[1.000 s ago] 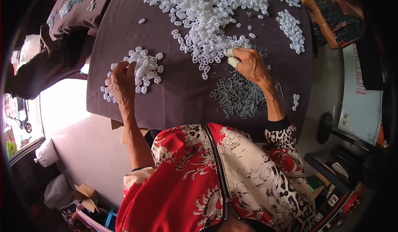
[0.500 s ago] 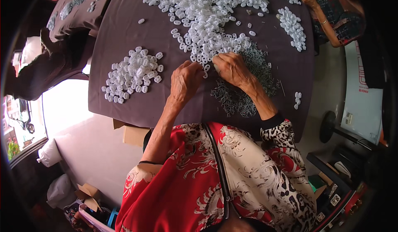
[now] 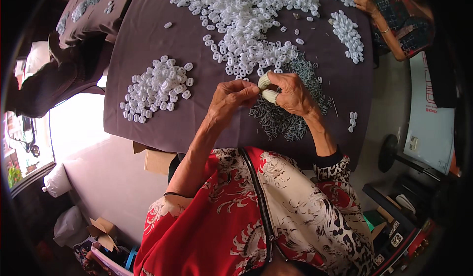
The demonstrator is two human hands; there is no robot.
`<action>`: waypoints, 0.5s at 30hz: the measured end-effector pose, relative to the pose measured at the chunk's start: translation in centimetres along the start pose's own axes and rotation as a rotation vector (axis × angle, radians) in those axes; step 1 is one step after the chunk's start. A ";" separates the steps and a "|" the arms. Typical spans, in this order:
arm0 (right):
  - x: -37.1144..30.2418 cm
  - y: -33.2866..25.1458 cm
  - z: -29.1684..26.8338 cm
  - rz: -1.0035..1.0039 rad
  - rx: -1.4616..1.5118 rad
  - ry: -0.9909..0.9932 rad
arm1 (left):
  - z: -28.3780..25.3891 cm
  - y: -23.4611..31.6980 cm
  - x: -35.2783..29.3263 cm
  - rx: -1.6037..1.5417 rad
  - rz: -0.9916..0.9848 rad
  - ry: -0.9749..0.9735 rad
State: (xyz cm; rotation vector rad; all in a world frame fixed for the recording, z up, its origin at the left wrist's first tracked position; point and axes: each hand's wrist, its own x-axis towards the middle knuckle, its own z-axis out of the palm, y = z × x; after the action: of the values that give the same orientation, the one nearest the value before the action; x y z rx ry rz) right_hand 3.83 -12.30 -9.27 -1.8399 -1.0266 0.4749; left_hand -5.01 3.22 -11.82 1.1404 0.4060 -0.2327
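Your left hand (image 3: 231, 96) has come over from the small pile of white pieces (image 3: 156, 88) and meets your right hand (image 3: 290, 94), fingers pinched on something too small to tell. Right fingers, taped, curl above the dark nails (image 3: 290, 113). Beyond: the big white heap (image 3: 251, 10). Three white piles, one nail heap.

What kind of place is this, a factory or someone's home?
Probably a small home workshop for hand assembly, not a factory. A cloth-covered table holds heaps of white plastic pieces and small metal pins, another person works across it, and cardboard boxes sit on the floor.
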 end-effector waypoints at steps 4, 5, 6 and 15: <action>-0.2 0.1 0.3 -0.028 -0.021 0.016 | -0.1 0.1 0.0 0.002 -0.055 -0.039; -0.3 0.0 0.3 -0.051 -0.010 0.049 | 0.0 0.2 0.1 -0.015 -0.076 -0.059; -0.3 -0.1 0.2 -0.075 0.001 0.082 | 0.0 0.1 0.1 -0.015 -0.072 -0.058; -0.1 -0.8 -0.7 -0.151 -0.049 0.020 | 0.0 -0.1 0.2 -0.178 -0.086 -0.138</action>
State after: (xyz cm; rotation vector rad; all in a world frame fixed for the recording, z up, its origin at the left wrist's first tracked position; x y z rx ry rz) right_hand 3.93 -12.56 -8.29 -1.7904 -1.1626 0.3429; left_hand -4.92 3.15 -11.99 0.9274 0.3462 -0.3420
